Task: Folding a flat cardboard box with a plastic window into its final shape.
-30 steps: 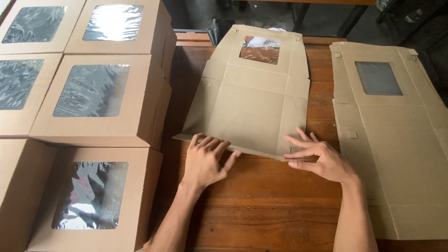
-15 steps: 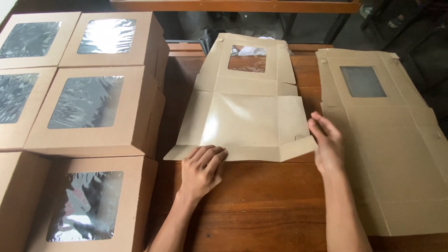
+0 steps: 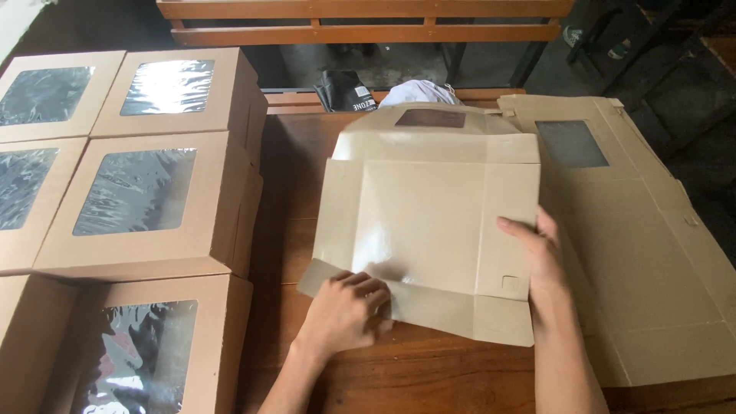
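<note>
1. Since the earlier frames, both side panels of the flat box blank (image 3: 429, 222) have risen from lying level on the wooden table (image 3: 429, 376) to partly upright; the near flap, level 0.5 s ago, now folds up toward the person. Judgement: the blank is turning from a sheet into a tray, with its walls not yet locked.
2. Left hand (image 3: 345, 310): has shifted to the near-left corner, at 7 o'clock of the blank. Fingers curled over the front flap, pressing its fold; grip narrow, closed on the cardboard edge.
3. Right hand (image 3: 540, 261): has moved from beside the blank onto its right side panel, at 4 o'clock. Fingers extended flat along the panel's outer face, thumb over its top edge; hand wide, bracing more than clasping.
4. Box blank: centre of the table, window cut-out (image 3: 429, 118) at the far end, 12 o'clock. Nothing lies inside it.
5. Second flat blank (image 3: 644, 253): at 3 o'clock, unfolded, window uppermost, partly under the right forearm.
6. Assembled window boxes (image 3: 146, 203): 6 in view at 9 o'clock, lids closed, packed side by side. Film glare hides any contents; cannot tell whether they hold anything.
7. Dark and white cloth bundles (image 3: 383, 90): beyond the table's far edge at 12 o'clock.
</note>
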